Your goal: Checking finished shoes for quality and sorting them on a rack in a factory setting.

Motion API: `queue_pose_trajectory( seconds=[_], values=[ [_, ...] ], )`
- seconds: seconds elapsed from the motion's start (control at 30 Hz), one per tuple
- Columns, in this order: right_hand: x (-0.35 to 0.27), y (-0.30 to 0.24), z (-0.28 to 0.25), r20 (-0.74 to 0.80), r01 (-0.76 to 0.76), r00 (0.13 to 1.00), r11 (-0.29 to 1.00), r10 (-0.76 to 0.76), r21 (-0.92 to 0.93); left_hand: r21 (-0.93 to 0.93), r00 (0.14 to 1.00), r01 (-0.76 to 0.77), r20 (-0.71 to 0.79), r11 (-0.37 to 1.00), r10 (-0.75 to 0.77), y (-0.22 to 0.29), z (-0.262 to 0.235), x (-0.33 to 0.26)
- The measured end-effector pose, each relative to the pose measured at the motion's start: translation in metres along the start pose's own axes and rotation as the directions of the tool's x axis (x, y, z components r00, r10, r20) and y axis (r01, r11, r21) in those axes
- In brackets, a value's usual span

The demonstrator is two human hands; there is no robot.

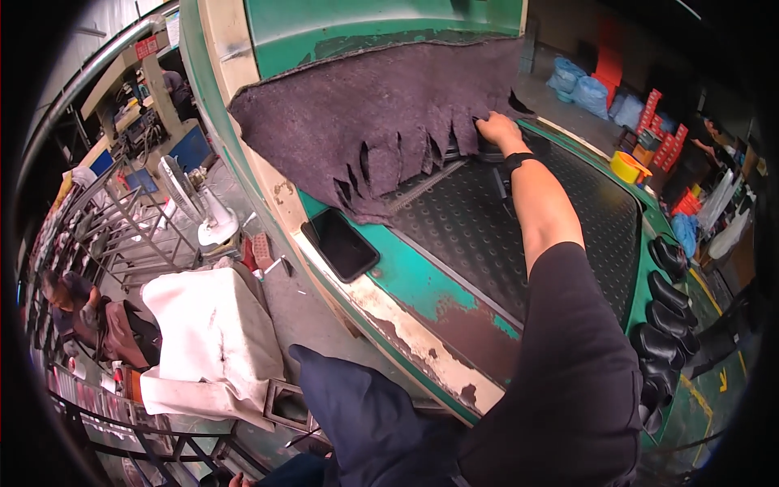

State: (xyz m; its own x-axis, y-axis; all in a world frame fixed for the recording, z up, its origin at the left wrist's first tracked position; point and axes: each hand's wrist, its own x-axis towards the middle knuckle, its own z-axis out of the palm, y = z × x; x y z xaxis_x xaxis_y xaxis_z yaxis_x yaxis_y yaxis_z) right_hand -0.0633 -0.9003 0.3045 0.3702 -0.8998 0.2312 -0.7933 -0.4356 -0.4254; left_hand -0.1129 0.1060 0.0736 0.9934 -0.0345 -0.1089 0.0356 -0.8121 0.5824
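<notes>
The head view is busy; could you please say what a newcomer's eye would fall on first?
Probably the purplish-brown curtain with a slit lower edge, hanging across the green machine, the right hand at the curtain's lower right. Next might come the black smartphone below the curtain's left end and the white fan farther left.

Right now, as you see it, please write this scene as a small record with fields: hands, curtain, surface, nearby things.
Right hand: at the curtain's slit lower edge; grip unclear
Left hand: cannot be made out
Curtain: dark purplish-brown, hanging
Surface: black dimpled mat
Near left: phone, screen dark, on worn green frame
Right side: black shoe-like pieces, yellow roll
Left background: white fan, pale cloth
</notes>
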Motion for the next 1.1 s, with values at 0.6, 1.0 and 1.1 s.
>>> queue_pose_trajectory(
  seconds=[0.6,1.0,1.1],
  values=[
    [-0.050,0.080,-0.059,-0.037,0.124,0.987,0.897,-0.153,-0.425,-0.172,0.999,0.033,-0.013,0.985,-0.036,0.033,0.024,0.025],
    [-0.243,0.090,-0.108,-0.185,0.320,0.892,0.865,-0.413,-0.387,-0.218,0.986,-0.161,-0.078,0.963,0.147,0.051,0.004,-0.032],
    [-0.265,0.073,-0.143,-0.227,0.527,0.752,0.772,-0.618,-0.356,-0.483,0.955,-0.274,-0.037,0.832,0.293,0.081,0.001,-0.020]
  ],
)
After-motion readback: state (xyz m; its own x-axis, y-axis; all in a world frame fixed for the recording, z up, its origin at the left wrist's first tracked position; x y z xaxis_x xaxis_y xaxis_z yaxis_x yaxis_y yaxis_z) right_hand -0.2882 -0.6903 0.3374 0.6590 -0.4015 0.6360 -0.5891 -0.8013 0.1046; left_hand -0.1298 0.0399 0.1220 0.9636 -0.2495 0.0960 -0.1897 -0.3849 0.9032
